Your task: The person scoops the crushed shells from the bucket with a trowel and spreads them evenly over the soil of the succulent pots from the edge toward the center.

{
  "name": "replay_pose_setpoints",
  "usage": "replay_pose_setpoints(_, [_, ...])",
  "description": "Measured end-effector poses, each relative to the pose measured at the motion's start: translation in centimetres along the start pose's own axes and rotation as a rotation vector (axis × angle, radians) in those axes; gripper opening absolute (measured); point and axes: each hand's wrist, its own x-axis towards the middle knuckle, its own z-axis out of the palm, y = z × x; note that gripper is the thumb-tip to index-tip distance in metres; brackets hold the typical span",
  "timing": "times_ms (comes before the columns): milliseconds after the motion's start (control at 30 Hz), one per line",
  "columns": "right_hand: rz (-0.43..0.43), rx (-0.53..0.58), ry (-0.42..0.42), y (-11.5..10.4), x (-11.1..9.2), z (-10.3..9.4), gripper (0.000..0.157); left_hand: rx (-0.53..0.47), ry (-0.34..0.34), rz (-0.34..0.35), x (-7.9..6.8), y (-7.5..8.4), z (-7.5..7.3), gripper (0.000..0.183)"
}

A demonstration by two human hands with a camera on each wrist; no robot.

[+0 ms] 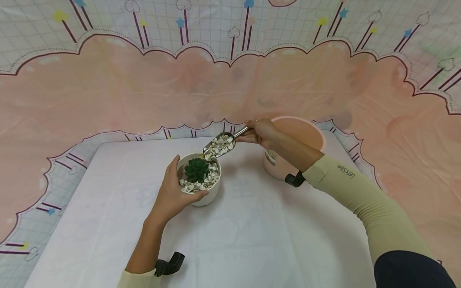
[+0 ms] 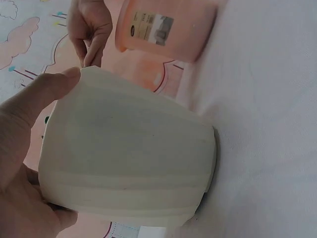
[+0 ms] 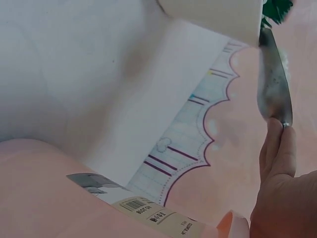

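A white pot (image 1: 210,196) stands on the white table, with a green succulent (image 1: 196,170) in it and pale stone chips (image 1: 201,185) around the plant. My left hand (image 1: 175,196) grips the pot by its rim, fingers on the far left side and thumb at the front, as the left wrist view also shows. In my right hand (image 1: 262,134) is the handle of a metal scoop (image 1: 235,135), heaped with stone chips. The scoop's lip lies right at the pot's back rim, tipped down toward it. From the side, the scoop (image 3: 275,82) meets the pot's edge beside the leaves.
A pink bucket (image 1: 277,170) with a label stands at the back right, under my right forearm. The white table (image 1: 252,240) ends in front of a patterned pink cloth (image 1: 162,92). Black camera mounts (image 1: 295,179) sit on both wrists.
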Motion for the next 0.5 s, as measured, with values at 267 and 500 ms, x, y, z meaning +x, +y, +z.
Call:
replay_pose_setpoints(267, [-0.004, -0.008, -0.004, -0.1, -0.2, 0.0, 0.032, 0.000, -0.017, -0.015, -0.1, 0.6, -0.2, 0.131])
replay_pose_setpoints(500, [0.014, -0.008, 0.017, -0.2, -0.4, 0.0, 0.032, 0.087, 0.061, -0.027, -0.6, 1.5, 0.2, 0.132])
